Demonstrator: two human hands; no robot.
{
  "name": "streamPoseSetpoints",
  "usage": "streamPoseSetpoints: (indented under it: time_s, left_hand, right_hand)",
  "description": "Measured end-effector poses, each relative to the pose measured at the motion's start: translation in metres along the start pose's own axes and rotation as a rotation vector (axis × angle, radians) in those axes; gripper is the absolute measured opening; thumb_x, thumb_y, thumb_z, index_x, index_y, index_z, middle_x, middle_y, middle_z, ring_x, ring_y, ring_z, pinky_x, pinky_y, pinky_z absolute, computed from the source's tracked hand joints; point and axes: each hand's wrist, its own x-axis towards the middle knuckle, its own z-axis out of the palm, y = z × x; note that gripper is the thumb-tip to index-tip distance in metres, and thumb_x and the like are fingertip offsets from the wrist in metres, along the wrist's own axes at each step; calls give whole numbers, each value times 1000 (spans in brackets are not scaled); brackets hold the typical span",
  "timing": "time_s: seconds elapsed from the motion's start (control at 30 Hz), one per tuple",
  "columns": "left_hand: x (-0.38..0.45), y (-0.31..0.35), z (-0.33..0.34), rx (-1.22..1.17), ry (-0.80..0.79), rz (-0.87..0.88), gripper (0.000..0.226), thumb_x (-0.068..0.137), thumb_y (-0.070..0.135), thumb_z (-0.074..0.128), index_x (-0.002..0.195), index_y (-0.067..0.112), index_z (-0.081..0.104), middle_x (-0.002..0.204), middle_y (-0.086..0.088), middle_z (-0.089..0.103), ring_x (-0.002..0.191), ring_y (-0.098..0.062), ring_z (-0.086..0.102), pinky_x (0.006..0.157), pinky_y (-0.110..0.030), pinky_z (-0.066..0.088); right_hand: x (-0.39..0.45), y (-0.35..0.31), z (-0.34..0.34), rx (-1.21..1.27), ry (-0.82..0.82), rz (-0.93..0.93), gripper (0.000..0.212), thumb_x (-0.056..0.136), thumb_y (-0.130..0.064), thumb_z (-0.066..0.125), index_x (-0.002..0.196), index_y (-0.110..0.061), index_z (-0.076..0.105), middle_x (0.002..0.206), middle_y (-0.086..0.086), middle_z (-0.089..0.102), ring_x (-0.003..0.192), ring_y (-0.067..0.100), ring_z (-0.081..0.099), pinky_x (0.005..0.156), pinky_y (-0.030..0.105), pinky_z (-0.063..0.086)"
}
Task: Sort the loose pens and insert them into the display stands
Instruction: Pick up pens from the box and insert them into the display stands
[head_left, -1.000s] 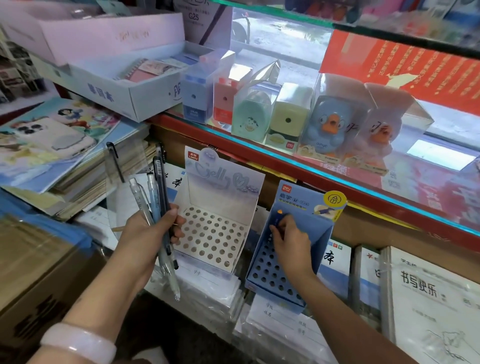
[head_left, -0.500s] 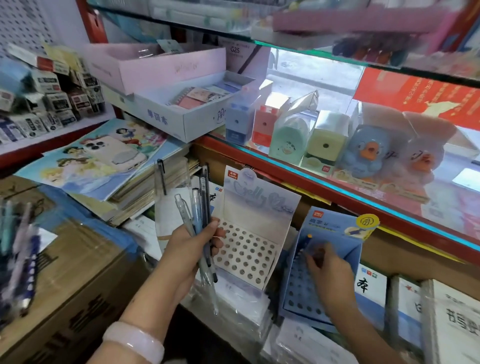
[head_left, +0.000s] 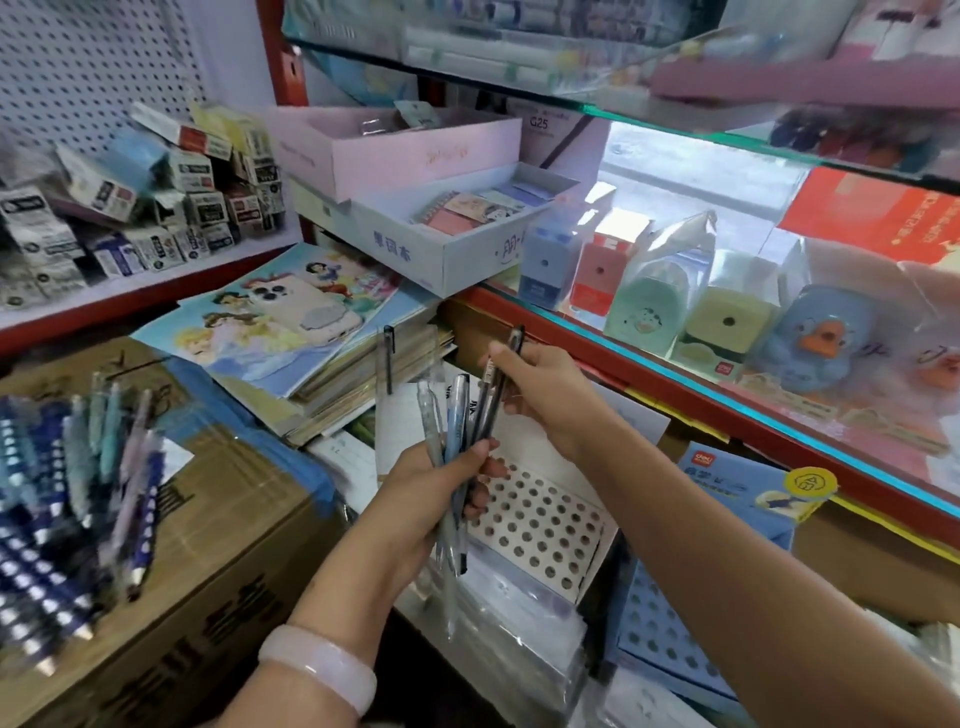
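Note:
My left hand (head_left: 431, 493) grips a bunch of pens (head_left: 451, 421), clear and dark, fanned upward over the white display stand (head_left: 540, 525) with its grid of holes. My right hand (head_left: 545, 395) has crossed over and pinches the top of a dark pen (head_left: 501, 379) in that bunch. The blue display stand (head_left: 727, 499) sits to the right, partly hidden under my right forearm. A heap of loose pens (head_left: 78, 493), blue-patterned and pastel, lies on a cardboard box (head_left: 208, 571) at the left.
A stack of notebooks with a phone (head_left: 306, 306) on top lies behind the pens. White and pink boxes (head_left: 441, 249) stand above. A glass shelf (head_left: 727, 384) carries pencil sharpeners (head_left: 644, 291). Small boxes (head_left: 130, 218) pile up at the far left.
My right hand left the blue stand and moved left and up to the pen bunch, taking hold of a dark pen. The view swung left, showing the loose pens on the box.

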Motion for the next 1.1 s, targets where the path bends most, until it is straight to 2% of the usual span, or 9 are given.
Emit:
streamPoseSetpoints:
  time_s: [0.13, 0.23, 0.33, 0.43, 0.53, 0.63, 0.8, 0.97, 1.1]
  left_hand:
    - [8, 4, -12, -69, 200, -11, 9, 93, 11, 53, 88, 8, 60, 62, -3, 61, 48, -11, 46, 43, -19, 39]
    - [19, 5, -25, -81, 484, 31, 8, 93, 12, 53, 94, 6, 58, 65, -4, 56, 49, -13, 45, 45, -23, 39]
    - [27, 15, -41, -97, 596, 122, 5, 93, 11, 52, 92, 8, 57, 67, -5, 54, 52, -13, 45, 47, -22, 38]
    - [33, 27, -54, -151, 629, 167, 13, 93, 10, 53, 81, 10, 54, 63, -4, 53, 48, -12, 43, 47, -22, 37]
    - [37, 32, -58, -164, 641, 189, 19, 93, 11, 54, 74, 12, 51, 60, -2, 52, 45, -12, 42, 48, -23, 38]
    - [42, 34, -57, -151, 645, 204, 20, 92, 11, 55, 73, 13, 50, 58, -2, 51, 47, -13, 42, 49, -23, 38]
    - [50, 39, -59, -121, 619, 220, 17, 92, 14, 56, 75, 13, 53, 59, 0, 54, 45, -9, 45, 45, -21, 41]
    - [55, 38, -54, -47, 527, 233, 17, 92, 13, 56, 76, 15, 58, 61, 0, 58, 46, -10, 48, 49, -23, 43]
    - [51, 35, -57, -33, 485, 205, 13, 92, 13, 55, 81, 15, 61, 64, -1, 59, 51, -11, 50, 51, -23, 44]
  right_hand:
    - [23, -12, 7, 102, 56, -32, 23, 98, -24, 46, 98, -5, 59, 76, 6, 65, 59, 7, 58, 51, 14, 49]
    - [45, -22, 15, 49, 164, -81, 19, 100, -23, 42, 94, -11, 57, 90, 12, 66, 74, 15, 66, 61, 21, 56]
    - [68, -17, 34, -67, 192, -176, 20, 100, -17, 41, 110, -8, 56, 104, 13, 66, 90, 21, 67, 69, 25, 58]
    - [86, -3, 58, -292, 240, -295, 19, 95, -16, 50, 113, -10, 54, 99, 10, 66, 84, 18, 66, 78, 36, 56]
    - [99, 9, 77, -525, 257, -375, 20, 95, -18, 52, 112, -7, 50, 96, 14, 66, 83, 25, 63, 73, 38, 52]
    - [110, 19, 90, -739, 235, -376, 30, 98, -23, 46, 120, -2, 44, 94, 16, 66, 83, 31, 64, 62, 31, 42]
    - [118, 29, 94, -965, 218, -388, 32, 100, -25, 41, 120, -1, 44, 101, 18, 64, 90, 32, 61, 64, 29, 36]
    - [127, 17, 102, -1154, 66, -283, 26, 98, -18, 46, 115, 0, 53, 116, 18, 59, 105, 29, 58, 78, 32, 46]
    - [128, 17, 107, -1119, 49, -156, 25, 96, -15, 50, 117, -4, 54, 119, 16, 59, 108, 29, 59, 80, 34, 49]
